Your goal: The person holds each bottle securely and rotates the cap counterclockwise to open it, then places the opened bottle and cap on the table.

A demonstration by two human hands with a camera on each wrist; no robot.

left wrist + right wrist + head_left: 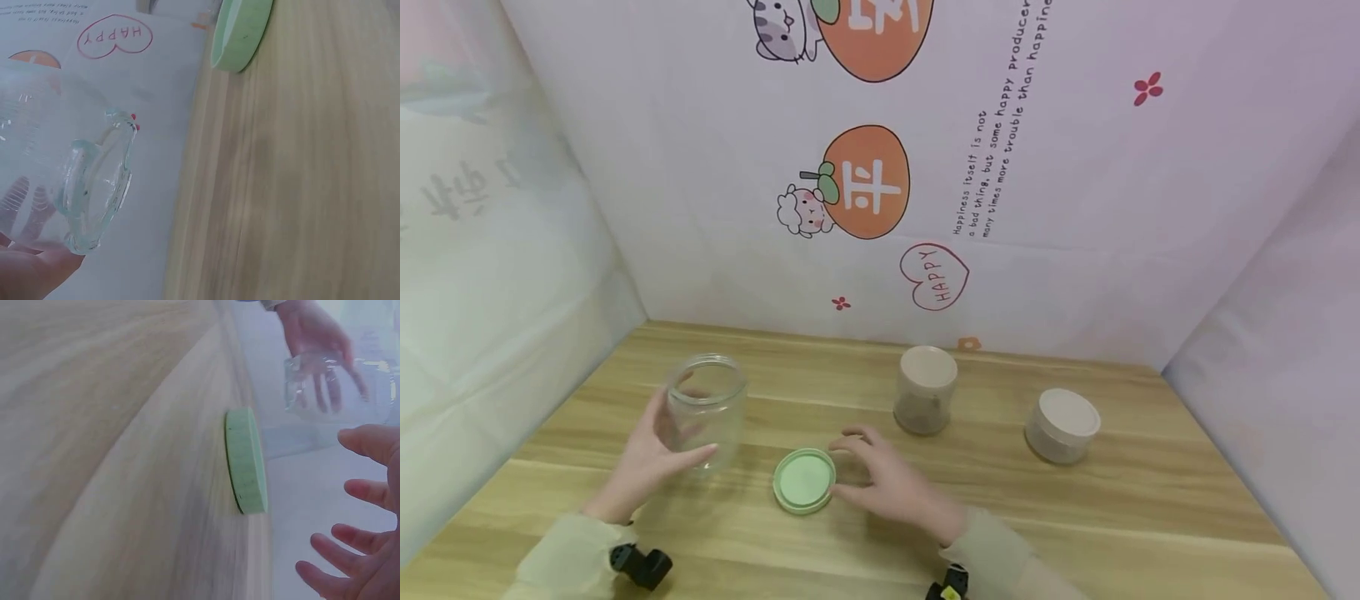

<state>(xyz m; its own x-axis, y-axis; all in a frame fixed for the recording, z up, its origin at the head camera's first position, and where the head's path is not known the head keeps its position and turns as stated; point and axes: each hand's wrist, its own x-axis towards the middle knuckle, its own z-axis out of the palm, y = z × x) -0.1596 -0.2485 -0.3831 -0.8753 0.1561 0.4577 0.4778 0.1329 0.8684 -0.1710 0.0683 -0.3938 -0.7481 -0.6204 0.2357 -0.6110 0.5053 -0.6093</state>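
Note:
My left hand (649, 457) grips a clear jar (724, 421) from its left side, thumb in front and fingers behind. The jar is without a lid, its round mouth facing up. In the left wrist view its thick base (103, 181) hangs above the table. A round pale green lid (805, 481) lies on the table right of the jar, rim upward. Just right of the lid is my right hand (898, 483), fingers spread and loosely bent, holding nothing. The right wrist view has the lid (245, 461) apart from the fingertips (353, 439).
Behind my right hand stands a clear jar with a whitish lid (928, 367). A lower jar with a white lid (1067, 414) sits farther right. The wooden table (1120, 525) is bordered by printed white cloth (1060, 283) at the back and plain-looking sheets at both sides.

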